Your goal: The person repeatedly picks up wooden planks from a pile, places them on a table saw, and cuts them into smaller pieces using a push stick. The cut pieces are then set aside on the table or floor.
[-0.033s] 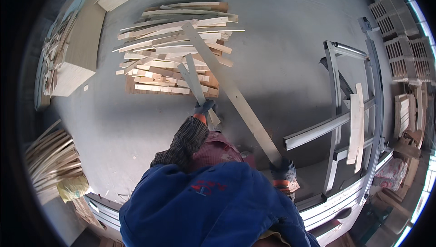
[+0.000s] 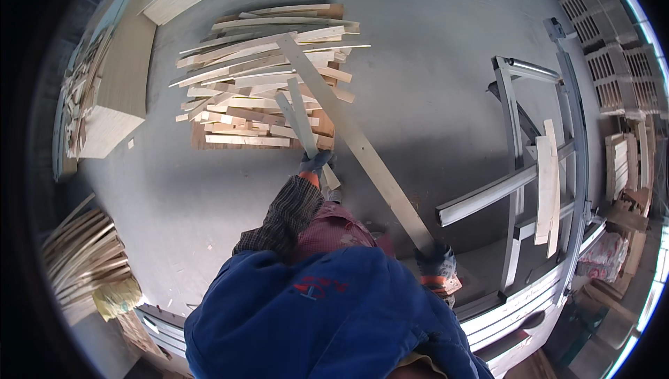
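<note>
My left hand (image 2: 315, 163), in a dark glove, grips two short wooden slats (image 2: 298, 115) that point up toward a loose pile of pale wooden slats (image 2: 251, 79) on the grey floor. My right hand (image 2: 435, 262), also gloved, holds the near end of a long plank (image 2: 348, 128). The plank runs diagonally up and left, and its far end rests on top of the pile. Both hands reach out from blue jacket sleeves at the lower edge.
A grey metal frame (image 2: 514, 142) stands to the right with a few boards (image 2: 547, 184) leaning on it. Stacked panels (image 2: 118, 93) lie at the left, thin curved strips (image 2: 80, 253) at the lower left, and crates (image 2: 613, 65) at the upper right.
</note>
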Tool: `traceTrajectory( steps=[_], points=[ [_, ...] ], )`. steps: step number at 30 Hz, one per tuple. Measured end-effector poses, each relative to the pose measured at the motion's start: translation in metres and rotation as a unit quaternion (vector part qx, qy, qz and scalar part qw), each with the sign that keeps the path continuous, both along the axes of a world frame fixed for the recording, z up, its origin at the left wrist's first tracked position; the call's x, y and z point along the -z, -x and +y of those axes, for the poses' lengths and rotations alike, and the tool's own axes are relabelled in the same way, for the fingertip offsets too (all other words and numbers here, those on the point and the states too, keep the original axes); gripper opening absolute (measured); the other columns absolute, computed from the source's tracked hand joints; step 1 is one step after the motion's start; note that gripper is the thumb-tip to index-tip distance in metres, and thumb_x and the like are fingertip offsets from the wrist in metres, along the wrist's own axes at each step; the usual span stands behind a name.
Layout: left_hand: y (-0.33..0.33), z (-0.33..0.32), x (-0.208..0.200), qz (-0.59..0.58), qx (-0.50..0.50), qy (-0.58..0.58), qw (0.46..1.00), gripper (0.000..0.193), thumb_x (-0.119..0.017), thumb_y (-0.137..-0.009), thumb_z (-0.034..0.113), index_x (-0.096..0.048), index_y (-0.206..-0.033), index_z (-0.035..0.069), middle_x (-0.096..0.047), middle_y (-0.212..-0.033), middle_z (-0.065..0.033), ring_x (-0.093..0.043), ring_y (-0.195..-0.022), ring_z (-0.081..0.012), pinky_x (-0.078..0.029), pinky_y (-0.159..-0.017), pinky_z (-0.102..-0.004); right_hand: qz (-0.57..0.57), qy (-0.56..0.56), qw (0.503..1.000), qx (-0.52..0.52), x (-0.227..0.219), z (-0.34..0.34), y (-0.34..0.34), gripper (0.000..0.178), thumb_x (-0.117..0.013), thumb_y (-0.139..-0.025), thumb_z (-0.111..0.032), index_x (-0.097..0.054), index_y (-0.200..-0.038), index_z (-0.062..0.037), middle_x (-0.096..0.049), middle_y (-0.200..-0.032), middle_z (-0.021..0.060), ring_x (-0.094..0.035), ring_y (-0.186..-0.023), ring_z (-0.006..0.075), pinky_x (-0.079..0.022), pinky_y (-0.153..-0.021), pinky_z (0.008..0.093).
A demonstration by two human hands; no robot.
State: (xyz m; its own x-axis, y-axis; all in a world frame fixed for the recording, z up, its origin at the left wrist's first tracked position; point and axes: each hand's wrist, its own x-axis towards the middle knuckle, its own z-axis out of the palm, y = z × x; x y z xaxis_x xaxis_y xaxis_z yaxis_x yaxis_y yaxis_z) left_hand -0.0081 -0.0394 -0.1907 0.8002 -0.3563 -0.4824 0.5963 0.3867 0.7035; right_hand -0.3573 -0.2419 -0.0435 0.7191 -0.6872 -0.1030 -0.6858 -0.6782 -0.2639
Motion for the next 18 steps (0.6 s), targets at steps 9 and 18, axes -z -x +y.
traceTrajectory(
  steps=[9,18],
  points=[
    [0.007,-0.14,-0.101,-0.031,0.123,-0.064,0.99,0.052,-0.074,-0.074,0.018,-0.052,-0.119,0.006,-0.06,-0.11,-0.0087,-0.058,-0.096,-0.0244,-0.049,-0.08,-0.0419,-0.094,0.051,0.978,0.179,-0.018,0.071,0.038,0.05,-0.078,-0.06,-0.038,-0.062,-0.097,-0.0089,-0.063,-0.083,0.0147,-0.06,-0.077,0.0368,-0.047,-0.065,0.0464],
    [0.172,-0.255,-0.327,-0.268,0.299,0.142,0.905,0.044,-0.074,-0.071,0.004,-0.058,-0.111,-0.002,-0.061,-0.098,-0.0089,-0.06,-0.08,-0.0191,-0.05,-0.071,-0.0308,-0.231,0.128,0.923,0.281,-0.019,0.117,0.124,0.079,-0.075,-0.068,-0.041,-0.043,-0.129,-0.0036,-0.05,-0.12,0.0205,-0.048,-0.11,0.0377,-0.041,-0.091,0.0444]
  ],
)
